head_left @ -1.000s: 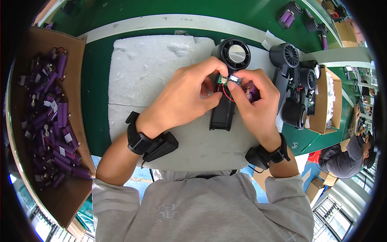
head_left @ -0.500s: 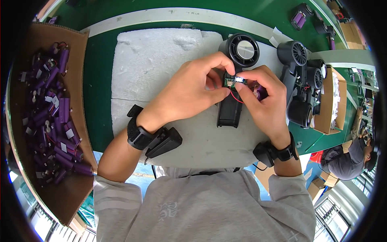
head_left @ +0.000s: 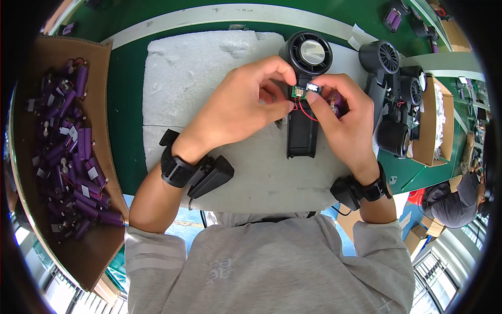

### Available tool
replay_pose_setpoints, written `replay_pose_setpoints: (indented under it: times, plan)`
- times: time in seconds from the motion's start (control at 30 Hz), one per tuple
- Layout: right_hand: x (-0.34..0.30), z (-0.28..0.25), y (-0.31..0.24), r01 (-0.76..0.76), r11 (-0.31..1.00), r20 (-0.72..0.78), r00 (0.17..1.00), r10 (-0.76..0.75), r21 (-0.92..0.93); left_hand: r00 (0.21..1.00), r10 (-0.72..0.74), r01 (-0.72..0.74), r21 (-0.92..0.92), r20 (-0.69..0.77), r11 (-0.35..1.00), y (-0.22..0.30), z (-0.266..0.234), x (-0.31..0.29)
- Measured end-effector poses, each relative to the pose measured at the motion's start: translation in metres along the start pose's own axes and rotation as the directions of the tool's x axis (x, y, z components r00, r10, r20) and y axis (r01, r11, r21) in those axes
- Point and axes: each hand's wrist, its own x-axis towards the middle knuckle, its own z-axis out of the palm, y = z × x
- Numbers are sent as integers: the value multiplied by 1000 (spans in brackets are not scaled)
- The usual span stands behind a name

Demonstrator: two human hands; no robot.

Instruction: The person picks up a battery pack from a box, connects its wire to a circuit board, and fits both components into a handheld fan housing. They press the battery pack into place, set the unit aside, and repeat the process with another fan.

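A black handheld fan (head_left: pixel 309 68) lies on the foam pad, its round head away from me and its open handle (head_left: pixel 302 137) toward me. Over the fan's neck is a small green circuit board (head_left: pixel 297 94) with a lit white display (head_left: pixel 312 87). My right hand (head_left: pixel 349 115) pinches the board's display end between thumb and index finger. A purple battery cell (head_left: pixel 340 104) sits under its palm. At the board's left is my left hand (head_left: pixel 243 102), fingers curled. Its thumb tip meets a red wire (head_left: pixel 307 111); whether the wire is pinched is hidden.
A cardboard box (head_left: pixel 99 157) of purple battery packs (head_left: pixel 81 144) stands at the left. Right of the white foam pad (head_left: pixel 183 68) are several black fan bodies (head_left: pixel 380 57) and an open carton (head_left: pixel 442 131). A person (head_left: pixel 454 201) sits at far right.
My left thumb has slid off the board's left edge toward the red wire, baring a pale connector there. My right hand keeps its pinch. The whole view has shifted slightly.
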Motion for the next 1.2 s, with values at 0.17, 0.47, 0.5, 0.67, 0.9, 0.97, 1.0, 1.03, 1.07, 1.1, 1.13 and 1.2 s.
replay_pose_setpoints:
  times: [0.17,0.47,0.5,0.67,0.9,0.97,1.0,1.03,1.07,1.1,1.13,1.2]
  plan:
    - [1,0,4,57,998,3,998,-57,1,997,27,-23,56,-69,998,1,6,0]
    - [0,-1,3,78,997,23,997,-78,1,995,38,-30,88,-97,996,0,8,-1]
    - [0,-1,4,81,997,34,996,-81,2,993,58,-50,76,-107,996,-1,7,-1]
    - [-1,-3,2,90,996,52,995,-90,3,991,104,-98,71,-86,993,-4,6,0]
    - [-2,0,-1,94,995,27,995,-94,-21,992,38,-26,99,-121,995,1,10,-2]
    - [-3,1,-2,102,995,3,995,-102,-25,994,27,-16,99,-110,995,3,10,-2]
    - [-3,1,-3,109,994,-24,994,-110,-29,995,17,-7,101,-97,995,3,10,-2]
    - [-4,2,-3,116,993,-50,992,-118,-34,996,7,2,102,-85,995,3,10,-2]
    - [-5,2,-3,116,993,-47,992,-117,-33,996,5,4,100,-87,995,3,10,-3]
    - [-5,2,-3,123,991,-45,991,-126,-53,996,6,4,112,-90,994,4,11,-3]
    - [-5,1,-3,130,989,-44,990,-134,-74,996,7,5,123,-94,992,4,11,-3]
    - [-5,1,-2,136,986,-39,989,-140,-93,995,4,9,134,-98,991,4,12,-3]
